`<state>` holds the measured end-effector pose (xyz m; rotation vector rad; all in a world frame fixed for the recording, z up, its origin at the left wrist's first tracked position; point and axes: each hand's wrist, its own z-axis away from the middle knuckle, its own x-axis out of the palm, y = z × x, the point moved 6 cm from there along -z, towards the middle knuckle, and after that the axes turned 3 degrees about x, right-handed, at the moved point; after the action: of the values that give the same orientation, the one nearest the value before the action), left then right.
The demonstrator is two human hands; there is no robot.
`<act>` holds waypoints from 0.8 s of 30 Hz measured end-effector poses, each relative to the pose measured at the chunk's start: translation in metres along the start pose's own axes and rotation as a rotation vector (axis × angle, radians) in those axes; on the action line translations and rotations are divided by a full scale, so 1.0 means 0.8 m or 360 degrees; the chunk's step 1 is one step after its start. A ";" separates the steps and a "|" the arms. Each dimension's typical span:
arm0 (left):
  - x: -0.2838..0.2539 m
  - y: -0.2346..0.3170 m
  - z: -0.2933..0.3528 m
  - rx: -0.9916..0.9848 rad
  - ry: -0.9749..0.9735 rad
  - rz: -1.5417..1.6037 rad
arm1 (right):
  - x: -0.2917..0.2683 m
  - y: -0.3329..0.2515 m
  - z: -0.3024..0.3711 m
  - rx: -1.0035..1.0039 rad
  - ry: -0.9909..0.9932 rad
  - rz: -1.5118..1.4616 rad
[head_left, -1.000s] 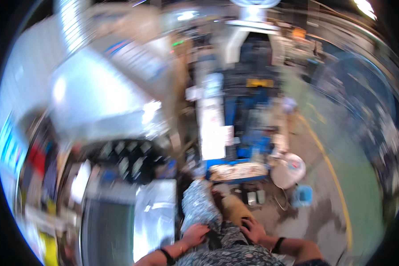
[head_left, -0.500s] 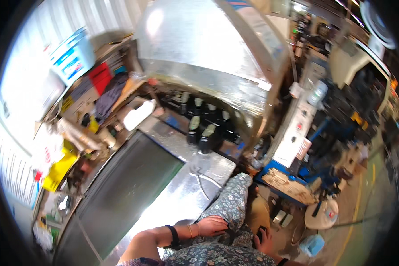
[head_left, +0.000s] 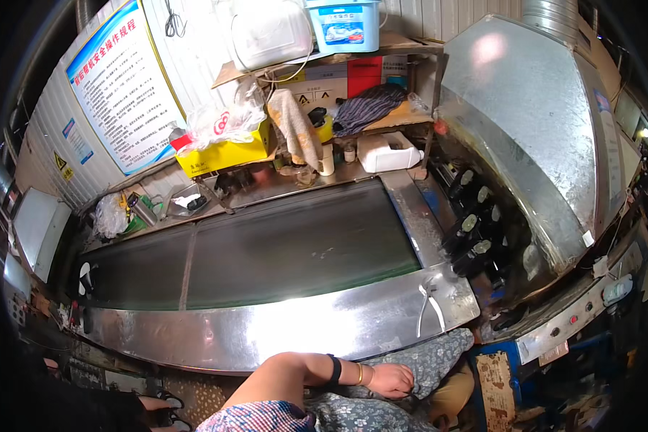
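Resting low centre, the left hand (head_left: 390,379) lies on patterned cloth (head_left: 439,353), fingers curled loosely; blue-bordered sign (head_left: 122,83) upper left, yellow box (head_left: 223,155) beneath.

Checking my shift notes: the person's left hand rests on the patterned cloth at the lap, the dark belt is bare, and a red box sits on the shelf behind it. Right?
Not quite. In the head view the box on the shelf is yellow, not red. The left hand does rest on the patterned cloth, and the dark belt is bare.
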<state>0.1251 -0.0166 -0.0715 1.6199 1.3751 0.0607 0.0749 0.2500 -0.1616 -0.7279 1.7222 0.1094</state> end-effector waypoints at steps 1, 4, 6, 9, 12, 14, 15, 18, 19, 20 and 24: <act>0.004 -0.007 0.002 -0.0024 -0.0115 0.0001 | 0.008 0.010 0.008 0.0022 -0.0049 -0.0005; 0.000 -0.016 -0.004 0.0011 -0.0148 0.0043 | 0.024 0.027 0.064 0.0235 -0.0134 -0.0004; 0.003 -0.020 -0.001 0.0058 -0.0351 0.0125 | 0.023 0.012 0.138 0.0517 -0.0135 0.0009; -0.011 -0.026 0.003 -0.0034 -0.0337 -0.0120 | -0.049 -0.085 0.113 0.0925 0.0019 -0.0420; -0.010 -0.024 -0.009 0.0029 -0.0345 -0.0124 | -0.080 -0.123 0.115 0.1200 0.0083 -0.0410; -0.003 -0.016 -0.016 0.0118 -0.0394 -0.0095 | -0.088 -0.146 0.119 0.0976 -0.0016 -0.0081; -0.002 -0.018 -0.018 0.0090 -0.0373 -0.0077 | -0.095 -0.154 0.122 0.1014 0.0016 -0.0191; 0.006 -0.014 -0.015 0.0080 -0.0313 -0.0063 | -0.124 -0.170 0.125 0.1160 0.0034 -0.0344; 0.008 -0.014 -0.013 0.0069 -0.0316 -0.0073 | -0.138 -0.172 0.115 0.1177 0.0051 -0.0324; 0.009 -0.014 -0.010 0.0050 -0.0316 -0.0089 | -0.159 -0.171 0.100 0.1204 0.0253 -0.0386; 0.007 -0.013 -0.001 0.0026 -0.0331 -0.0142 | -0.216 -0.126 0.030 0.1010 0.0795 -0.0776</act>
<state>0.1188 -0.0131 -0.0812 1.5301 1.2875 -0.1679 0.1648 0.2507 0.0188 -0.6975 1.8321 -0.9838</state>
